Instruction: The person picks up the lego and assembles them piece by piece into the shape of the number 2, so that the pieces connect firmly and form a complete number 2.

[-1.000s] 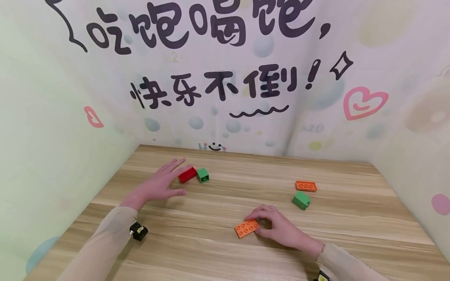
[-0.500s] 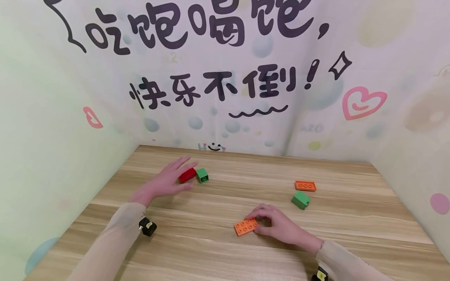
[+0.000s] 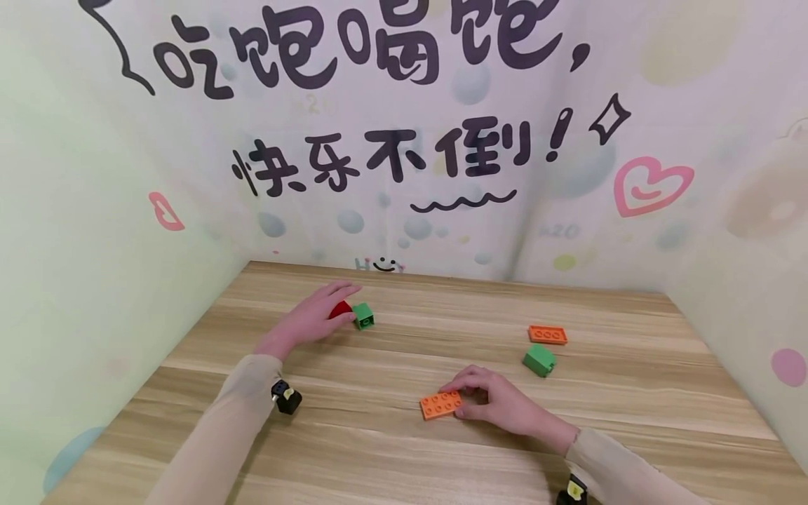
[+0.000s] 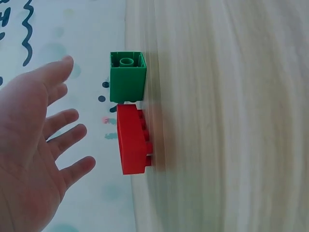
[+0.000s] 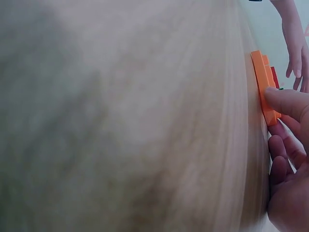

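Observation:
My left hand (image 3: 313,314) reaches over a red brick (image 4: 131,139), its fingers spread and apart from the brick in the left wrist view. The red brick lies with its studs down against the table, partly hidden by this hand in the head view. A green brick (image 3: 363,315) lies on its side at the red brick's end, hollow underside showing. My right hand (image 3: 499,401) rests low at the table and pinches the right end of a flat orange brick (image 3: 440,405) between thumb and fingers. The orange brick lies studs up; the thumb presses its edge in the right wrist view.
Farther right on the wooden table (image 3: 391,463) lie a second green brick (image 3: 539,359) on its side and another orange brick (image 3: 548,334), hollow side up. A printed cloth wall (image 3: 379,231) stands along the table's back edge.
My left hand has moved right and slightly away from me, over the red brick, its thumb coming near the first green brick. The right hand has turned the orange brick slightly, nearly in place.

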`<state>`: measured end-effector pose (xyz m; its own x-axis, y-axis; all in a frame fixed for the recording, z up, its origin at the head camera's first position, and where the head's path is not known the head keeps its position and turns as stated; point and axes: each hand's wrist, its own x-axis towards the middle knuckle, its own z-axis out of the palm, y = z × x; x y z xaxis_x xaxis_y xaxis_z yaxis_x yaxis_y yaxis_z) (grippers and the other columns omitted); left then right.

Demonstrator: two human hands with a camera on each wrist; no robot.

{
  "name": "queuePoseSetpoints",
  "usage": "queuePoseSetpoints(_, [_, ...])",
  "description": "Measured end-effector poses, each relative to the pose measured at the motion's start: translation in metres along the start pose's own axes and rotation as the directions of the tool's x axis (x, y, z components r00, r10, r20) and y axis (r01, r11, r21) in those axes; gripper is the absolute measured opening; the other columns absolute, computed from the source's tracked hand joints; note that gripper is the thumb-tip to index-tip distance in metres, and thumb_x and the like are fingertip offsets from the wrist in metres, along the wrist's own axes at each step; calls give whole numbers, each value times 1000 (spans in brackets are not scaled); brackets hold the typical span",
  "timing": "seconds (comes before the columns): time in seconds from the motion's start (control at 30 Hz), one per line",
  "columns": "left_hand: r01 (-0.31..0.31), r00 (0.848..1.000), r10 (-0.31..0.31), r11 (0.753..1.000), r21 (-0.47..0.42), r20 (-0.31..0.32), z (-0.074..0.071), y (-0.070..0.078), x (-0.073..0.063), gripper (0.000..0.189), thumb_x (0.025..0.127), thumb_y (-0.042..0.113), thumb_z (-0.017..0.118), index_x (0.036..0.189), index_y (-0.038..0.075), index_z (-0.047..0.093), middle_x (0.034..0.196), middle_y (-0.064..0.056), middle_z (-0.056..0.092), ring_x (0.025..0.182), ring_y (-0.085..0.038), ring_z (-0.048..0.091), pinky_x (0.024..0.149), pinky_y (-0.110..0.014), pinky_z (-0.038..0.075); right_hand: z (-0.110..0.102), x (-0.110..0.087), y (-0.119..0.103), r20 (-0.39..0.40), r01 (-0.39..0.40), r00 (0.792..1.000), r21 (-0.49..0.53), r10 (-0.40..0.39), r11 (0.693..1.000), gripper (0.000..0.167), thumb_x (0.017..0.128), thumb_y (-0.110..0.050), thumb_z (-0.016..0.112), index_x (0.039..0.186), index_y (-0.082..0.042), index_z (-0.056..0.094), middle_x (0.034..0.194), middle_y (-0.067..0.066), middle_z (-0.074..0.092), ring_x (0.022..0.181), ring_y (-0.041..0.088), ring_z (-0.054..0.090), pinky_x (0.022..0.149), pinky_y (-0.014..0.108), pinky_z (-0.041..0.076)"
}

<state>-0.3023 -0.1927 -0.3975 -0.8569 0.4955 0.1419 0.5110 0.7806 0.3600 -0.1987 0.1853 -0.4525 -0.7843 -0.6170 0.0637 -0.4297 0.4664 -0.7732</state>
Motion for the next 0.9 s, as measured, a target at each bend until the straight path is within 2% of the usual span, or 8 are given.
queuePoseSetpoints(0.3, [29, 999, -29, 999, -18, 14, 9, -1, 7, 56, 99, 28, 60, 151, 19, 39, 152, -15, 43, 137, -37, 45, 109, -56, 42, 1, -1, 1, -13, 2, 1000, -4, -2, 1000, 33, 91, -31, 71, 123, -29, 68, 118, -2, 63, 98, 9, 53, 79, 21, 44])
queuePoseSetpoints(0.53, [26, 1000, -26, 999, -25, 12, 15, -3, 11, 56, 98, 24, 62, 150, 17, 41, 147, -14, 47, 132, -35, 49, 107, -53, 45, -2, 1, 5, -34, 4, 999, 10, -4, 1000, 32, 88, -30, 74, 120, -27, 70, 110, -2, 64, 85, 9, 51, 72, 21, 44])
queuePoseSetpoints(0.7, [39, 999, -38, 999, -22, 15, 17, -2, 13, 56, 98, 24, 62, 150, 16, 41, 147, -15, 47, 133, -35, 48, 109, -53, 44, -6, 5, 10, -54, 26, 998, -39, -28, 999, 32, 86, -33, 76, 118, -28, 70, 99, -5, 65, 73, 5, 49, 65, 20, 44])
queuePoseSetpoints(0.9, [50, 999, -49, 998, -28, 15, 17, -2, 15, 55, 98, 25, 62, 149, 17, 43, 146, -15, 48, 132, -35, 49, 108, -54, 44, -11, 10, 16, -58, 1, 998, -93, -6, 996, 34, 85, -36, 76, 118, -30, 69, 99, -8, 65, 71, 4, 50, 64, 21, 45])
